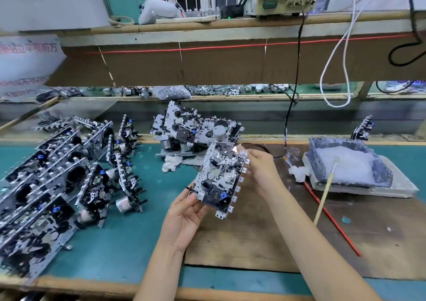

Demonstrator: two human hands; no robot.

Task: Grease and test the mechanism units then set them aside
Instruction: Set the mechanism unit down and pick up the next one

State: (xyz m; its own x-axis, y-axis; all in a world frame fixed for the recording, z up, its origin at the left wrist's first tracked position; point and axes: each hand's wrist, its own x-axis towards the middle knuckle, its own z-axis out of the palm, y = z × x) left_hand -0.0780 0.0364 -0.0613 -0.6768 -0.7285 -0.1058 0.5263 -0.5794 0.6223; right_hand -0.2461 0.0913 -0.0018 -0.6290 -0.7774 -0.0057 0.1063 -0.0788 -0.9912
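Desk: green mat surface. A brown board covers the right-centre part. A shelf with a cardboard front hangs over the back edge.

Left of desk: stacked units, many, standing on edge in close rows and leaning on one another.

Back centre: pile of units, several lying tilted across each other. A crumpled white rag lies at the pile's front edge.

Right: grease tray, dark walls, holding white grease, resting on a pale slab. 1 lone unit stands upright behind the tray, apart from it.

Centre, above the board's left edge: mechanism unit, held off the desk in 2 hands, component face toward the camera, long axis tilted from upper right to lower left, a row of white tabs along its right edge.

Left hand: palm up under the lower left corner, fingers curled behind the plate and thumb on its edge, gripping the mechanism unit.

Right hand: fingers closed in a pinch on the unit's upper right corner.

Brush: pale handle, bristle end resting on the grease in the tray, handle sloping down onto the board.

A red rod lies on the board and crosses under the brush handle. A second rag sits touching the tray's left corner.
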